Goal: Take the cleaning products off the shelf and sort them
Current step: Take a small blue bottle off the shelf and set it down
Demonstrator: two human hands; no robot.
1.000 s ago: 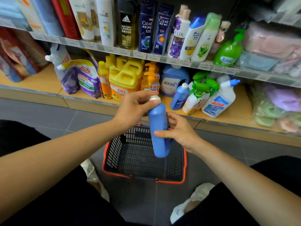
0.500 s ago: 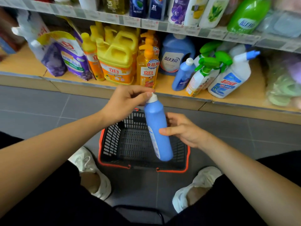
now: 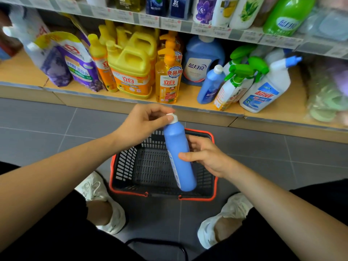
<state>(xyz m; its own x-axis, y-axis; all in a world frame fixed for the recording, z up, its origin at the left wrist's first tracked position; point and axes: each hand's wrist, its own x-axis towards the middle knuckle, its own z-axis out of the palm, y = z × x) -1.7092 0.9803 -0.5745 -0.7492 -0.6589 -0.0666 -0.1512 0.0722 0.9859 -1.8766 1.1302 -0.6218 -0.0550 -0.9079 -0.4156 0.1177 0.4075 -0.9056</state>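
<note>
Bottle: the blue bottle (image 3: 178,157) is being held tilted over the basket (image 3: 125,162), off the shelf (image 3: 20,72).
Left hand: the white cap (image 3: 172,117) is being pinched by the left hand (image 3: 139,125), probably to steady the top.
Right hand: the middle of the bottle is being gripped by the right hand (image 3: 205,157), so its weight is being carried.
Basket: it is being kept on the floor between the feet, likely for easy dropping.

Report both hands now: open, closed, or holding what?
Left hand: pinching the white cap of the blue bottle.
Right hand: gripping the body of the same bottle.
</note>
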